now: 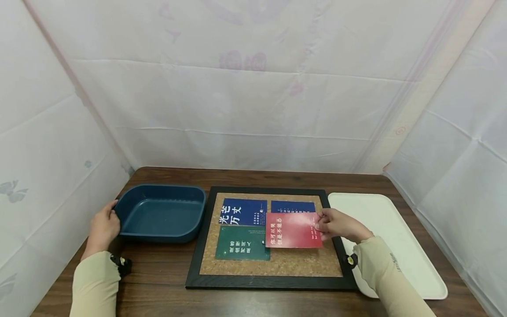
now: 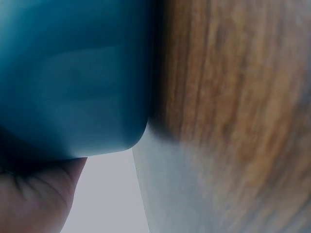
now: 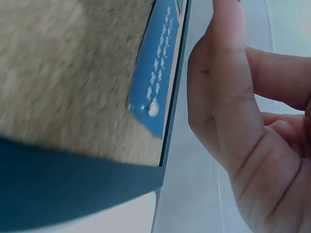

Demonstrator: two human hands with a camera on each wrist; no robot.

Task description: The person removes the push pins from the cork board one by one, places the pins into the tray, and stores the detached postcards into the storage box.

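A red card [image 1: 294,230] with white writing is pinched at its right end by my right hand [image 1: 336,224]. It hangs over the right half of a black-framed cork board [image 1: 301,266] and covers part of a blue card [image 1: 293,206]. Left of it, another blue card [image 1: 243,212] and a green card [image 1: 243,243] lie on the cork. The right wrist view shows a white-headed pin [image 3: 153,108] at one blue card's corner. My left hand [image 1: 104,226] grips the left end of a dark blue basin [image 1: 160,213], its fingers at the rim.
A white tray [image 1: 416,268] lies to the right of the board, partly under my right forearm. The wooden table [image 1: 158,281] has white sheeting [image 1: 253,110] hung behind it and along both sides.
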